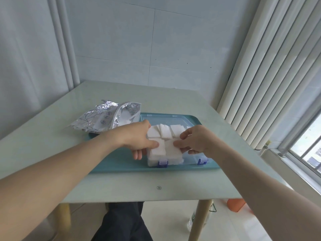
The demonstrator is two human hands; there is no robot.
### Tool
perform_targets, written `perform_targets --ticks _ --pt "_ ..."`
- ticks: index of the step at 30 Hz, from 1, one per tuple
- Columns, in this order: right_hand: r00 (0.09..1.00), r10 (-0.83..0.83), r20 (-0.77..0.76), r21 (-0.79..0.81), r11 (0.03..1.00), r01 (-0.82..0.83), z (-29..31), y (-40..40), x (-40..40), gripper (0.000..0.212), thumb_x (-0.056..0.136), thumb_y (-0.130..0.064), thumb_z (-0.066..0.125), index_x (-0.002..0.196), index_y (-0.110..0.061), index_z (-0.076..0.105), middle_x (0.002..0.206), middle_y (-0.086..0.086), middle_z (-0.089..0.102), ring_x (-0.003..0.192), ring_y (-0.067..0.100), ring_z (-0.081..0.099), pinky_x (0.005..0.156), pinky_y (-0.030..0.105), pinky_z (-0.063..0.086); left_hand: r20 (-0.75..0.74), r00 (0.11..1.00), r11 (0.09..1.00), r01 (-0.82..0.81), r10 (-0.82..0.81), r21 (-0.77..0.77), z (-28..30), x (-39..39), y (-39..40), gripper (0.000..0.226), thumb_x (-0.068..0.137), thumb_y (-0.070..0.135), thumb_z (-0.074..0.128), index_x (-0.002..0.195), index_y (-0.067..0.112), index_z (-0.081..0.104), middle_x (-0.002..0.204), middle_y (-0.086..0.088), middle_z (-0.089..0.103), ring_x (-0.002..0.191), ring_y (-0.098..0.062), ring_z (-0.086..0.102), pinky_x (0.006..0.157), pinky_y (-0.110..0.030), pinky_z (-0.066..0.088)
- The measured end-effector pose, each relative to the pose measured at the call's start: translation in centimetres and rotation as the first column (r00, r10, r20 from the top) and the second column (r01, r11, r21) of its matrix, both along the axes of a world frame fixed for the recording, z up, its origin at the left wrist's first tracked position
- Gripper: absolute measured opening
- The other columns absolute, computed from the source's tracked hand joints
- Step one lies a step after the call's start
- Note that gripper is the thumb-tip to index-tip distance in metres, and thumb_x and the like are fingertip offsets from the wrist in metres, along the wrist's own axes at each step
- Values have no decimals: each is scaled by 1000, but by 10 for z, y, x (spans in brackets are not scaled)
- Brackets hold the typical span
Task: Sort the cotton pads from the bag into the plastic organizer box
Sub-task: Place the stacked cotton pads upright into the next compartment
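Observation:
A clear plastic organizer box (194, 160) with blue latches sits on a teal tray (121, 164). White square cotton pads (165, 133) fill its left compartments, several standing loosely at the back. My left hand (139, 138) lies over the box's left side, thumb pressing on a front stack of pads (158, 150), fingers down the outer wall. My right hand (192, 141) pinches the neighbouring pads (173, 151) with thumb and fingers. The open silver foil bag (102, 119) lies to the left, with pads showing in its mouth.
The box's clear lid (163, 118) lies open behind it on the tray. The pale table (156, 188) meets a wall at the back and vertical blinds (271, 75) at the right. An orange object (236, 205) sits on the floor.

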State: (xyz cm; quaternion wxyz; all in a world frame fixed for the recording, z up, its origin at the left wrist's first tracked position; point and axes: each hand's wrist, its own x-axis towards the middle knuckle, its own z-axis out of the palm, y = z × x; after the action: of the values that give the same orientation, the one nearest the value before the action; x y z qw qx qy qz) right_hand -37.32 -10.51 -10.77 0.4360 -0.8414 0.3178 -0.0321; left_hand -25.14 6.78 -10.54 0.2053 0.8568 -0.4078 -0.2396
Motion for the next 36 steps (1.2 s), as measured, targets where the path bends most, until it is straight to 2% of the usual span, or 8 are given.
perform_targets --ticks 10,15,17,20,23,26,33,36 --pt "991 -76 114 -113 990 89 -12 0 6 41 64 -8 95 80 -7 56 65 12 72 48 17 69 44 20 50 -28 999 998 -24 22 -65 -10 7 -10 67 95 38 62 142 12 22 74 4 75 60 -17 73 75 -21 50" --pt "992 76 -101 -344 933 -107 12 0 5 18 81 -21 81 78 -8 70 65 2 75 57 16 72 49 17 50 -107 994 999 -40 37 -26 9 17 2 76 93 52 59 148 17 19 75 -4 76 53 -22 70 62 -26 52" --pt "993 86 -76 -370 923 -108 37 -2 3 18 87 -23 77 82 -7 71 69 1 76 64 16 75 52 21 54 9 989 969 -142 147 -204 22 34 8 54 94 49 60 132 14 45 70 -3 74 45 -19 62 48 -21 44" --pt "992 89 91 -416 908 -44 65 -2 13 16 90 -23 74 84 -8 69 67 -2 75 61 13 74 59 27 59 272 842 780 -246 466 -576 27 69 15 28 91 37 63 105 13 66 82 1 68 78 -23 65 66 -26 44" --pt "966 161 204 -393 917 -70 69 10 45 12 90 -16 72 86 -6 68 65 1 75 59 16 73 57 29 59 438 757 862 -327 484 -387 10 97 22 48 86 44 66 118 9 57 115 -12 60 114 -34 53 91 -38 44" --pt "944 260 205 -329 926 -184 60 30 90 7 88 -10 71 85 -4 68 69 6 76 62 23 73 62 31 61 421 784 890 -397 456 -225 -12 118 33 37 83 41 67 97 7 63 100 -12 65 100 -34 60 74 -35 46" --pt "901 406 -152 -489 762 -426 26 66 191 24 83 -5 65 104 -4 76 95 9 74 89 13 68 86 36 58 297 813 848 -392 501 -357 -32 147 51 24 92 16 54 69 10 53 69 -8 55 76 -32 55 60 -34 32" --pt "861 341 -377 -657 557 -508 16 67 216 26 83 -7 60 107 -1 69 94 9 66 86 28 63 59 27 49 304 820 851 -362 485 -380 -37 154 52 21 92 12 54 70 11 53 70 -7 56 77 -32 54 61 -33 30"
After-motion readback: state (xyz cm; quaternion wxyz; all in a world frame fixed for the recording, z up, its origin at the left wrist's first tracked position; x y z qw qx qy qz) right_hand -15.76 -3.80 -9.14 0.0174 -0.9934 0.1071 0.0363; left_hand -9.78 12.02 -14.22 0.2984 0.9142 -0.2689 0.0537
